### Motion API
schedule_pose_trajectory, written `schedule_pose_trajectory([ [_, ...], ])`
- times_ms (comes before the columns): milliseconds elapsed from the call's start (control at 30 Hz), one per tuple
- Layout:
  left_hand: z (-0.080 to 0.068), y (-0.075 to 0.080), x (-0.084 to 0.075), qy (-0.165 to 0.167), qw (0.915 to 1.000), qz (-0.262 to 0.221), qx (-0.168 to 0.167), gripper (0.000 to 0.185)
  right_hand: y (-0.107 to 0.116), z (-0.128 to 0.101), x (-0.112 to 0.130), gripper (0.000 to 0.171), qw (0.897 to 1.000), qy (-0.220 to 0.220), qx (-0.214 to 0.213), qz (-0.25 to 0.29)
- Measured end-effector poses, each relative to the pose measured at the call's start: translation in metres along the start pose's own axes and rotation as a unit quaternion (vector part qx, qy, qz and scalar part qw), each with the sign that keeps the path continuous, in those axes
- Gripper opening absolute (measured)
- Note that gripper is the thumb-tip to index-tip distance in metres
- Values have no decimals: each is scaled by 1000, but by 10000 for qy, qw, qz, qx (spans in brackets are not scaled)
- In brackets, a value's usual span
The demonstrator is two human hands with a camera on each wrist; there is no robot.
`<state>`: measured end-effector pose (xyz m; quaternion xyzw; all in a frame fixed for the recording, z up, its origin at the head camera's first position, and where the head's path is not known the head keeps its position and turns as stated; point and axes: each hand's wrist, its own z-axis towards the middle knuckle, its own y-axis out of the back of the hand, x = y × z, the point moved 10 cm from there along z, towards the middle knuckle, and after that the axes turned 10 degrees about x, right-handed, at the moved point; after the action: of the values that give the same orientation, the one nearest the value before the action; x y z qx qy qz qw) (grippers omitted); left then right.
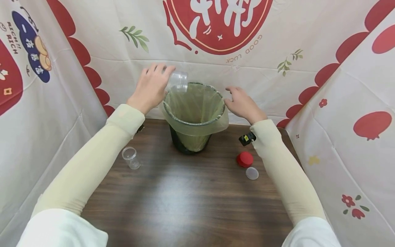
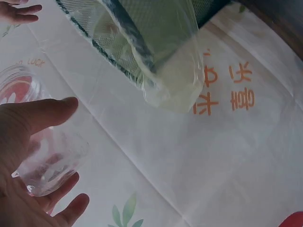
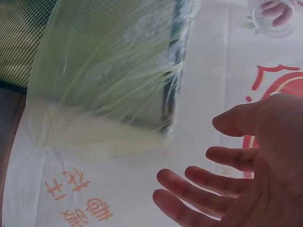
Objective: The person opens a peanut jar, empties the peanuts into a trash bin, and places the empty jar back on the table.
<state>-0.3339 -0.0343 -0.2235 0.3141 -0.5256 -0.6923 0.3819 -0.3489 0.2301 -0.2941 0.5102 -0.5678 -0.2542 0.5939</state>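
While left hand [image 1: 151,87] tilts jar [image 1: 178,81], cloth [image 1: 247,68] reads "GOOD LUCK"

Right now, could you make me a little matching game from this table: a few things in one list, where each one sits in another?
Things:
1. clear jar
2. red cap
3. small clear cup
4. green bag

Places:
A. lining the mesh bin
B. on the table under the right forearm
C. gripped in the left hand, tilted over the bin
D. on the table under the left forearm

Pairs: 1-C, 2-B, 3-D, 4-A
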Motion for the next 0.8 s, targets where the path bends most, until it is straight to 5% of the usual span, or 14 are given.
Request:
schedule_pose_trajectory([
  [200, -10, -8, 3, 284, 9973, -675, -17, 77, 1, -21, 3, 59, 9992, 156, -248, 271],
  [433, -32, -19, 9, 623, 9867, -1436, -447, 78, -7, -45, -1, 57, 9966, 293, -567, 530],
  [800, -70, -43, 23, 1443, 9443, -2883, -660, 80, -30, -82, -17, 56, 9952, 274, -692, 636],
])
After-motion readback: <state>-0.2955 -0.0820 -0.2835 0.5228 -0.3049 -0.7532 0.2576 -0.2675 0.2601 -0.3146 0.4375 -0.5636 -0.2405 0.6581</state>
